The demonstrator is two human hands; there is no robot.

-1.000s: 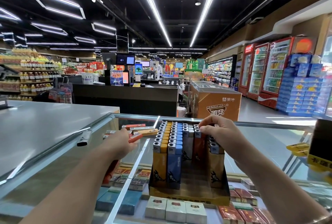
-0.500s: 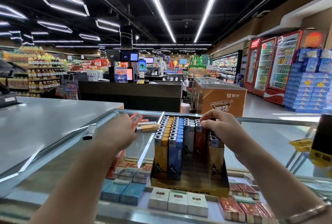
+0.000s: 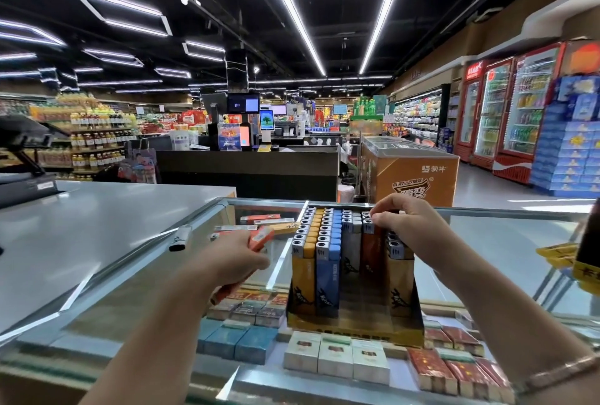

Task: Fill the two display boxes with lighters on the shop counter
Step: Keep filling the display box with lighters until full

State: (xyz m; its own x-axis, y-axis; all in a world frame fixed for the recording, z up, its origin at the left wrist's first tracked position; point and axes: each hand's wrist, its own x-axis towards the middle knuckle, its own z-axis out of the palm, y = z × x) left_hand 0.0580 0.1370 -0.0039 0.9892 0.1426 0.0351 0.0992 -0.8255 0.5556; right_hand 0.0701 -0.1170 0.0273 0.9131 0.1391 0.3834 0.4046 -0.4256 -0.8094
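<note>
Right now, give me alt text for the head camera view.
On a glass shop counter, a right hand pinches lighters standing in a yellow display box, while the left hand grips an orange lighter. Supermarket aisles and drink fridges lie beyond.

1. A glass-topped counter (image 3: 506, 252) carries everything; cigarette packs show beneath the glass.
2. At the centre of the glass stands a yellow cardboard display box (image 3: 354, 328), its rows of upright lighters (image 3: 319, 242) packed from the middle toward 12 o'clock.
3. At about 11 o'clock from the box, several loose lighters (image 3: 276, 229) lie flat on the glass.
4. At 9 o'clock, on the adjoining grey counter surface (image 3: 81, 236), a single white lighter (image 3: 181, 238) lies flat near the metal edge.
</note>
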